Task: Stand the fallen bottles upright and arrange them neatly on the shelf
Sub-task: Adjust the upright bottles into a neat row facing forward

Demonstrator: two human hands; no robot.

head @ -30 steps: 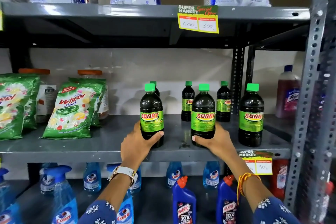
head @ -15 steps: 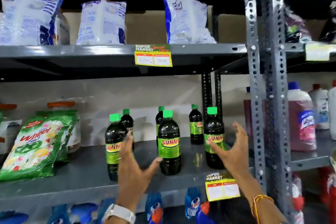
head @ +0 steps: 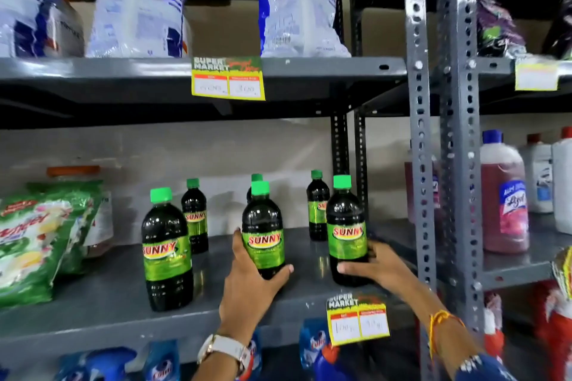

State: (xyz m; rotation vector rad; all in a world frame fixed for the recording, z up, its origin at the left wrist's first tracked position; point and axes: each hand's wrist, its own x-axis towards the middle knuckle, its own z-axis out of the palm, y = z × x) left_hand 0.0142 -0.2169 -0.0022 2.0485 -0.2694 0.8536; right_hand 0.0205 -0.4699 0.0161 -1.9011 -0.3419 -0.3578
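Bottles stood upright across the middle shelf (head: pixel 93 312), six in all, dark with green caps and green labels, none lying down. Half a second earlier we had both hands open and clear of them; now our left hand (head: pixel 247 281) had its fingers (head: pixel 236 244) wrapped round the base of the centre front bottle (head: pixel 263 235), and our right hand (head: pixel 374 266) was clamped on the lower part of the right front bottle (head: pixel 346 232), near the lower right of the frame. The left front bottle (head: pixel 167 250) stood untouched, well apart. We judged the righting done and only the spacing left. Three more bottles (head: pixel 194 216) lined the back. Detergent packs (head: pixel 34 241) leaned at the left edge.
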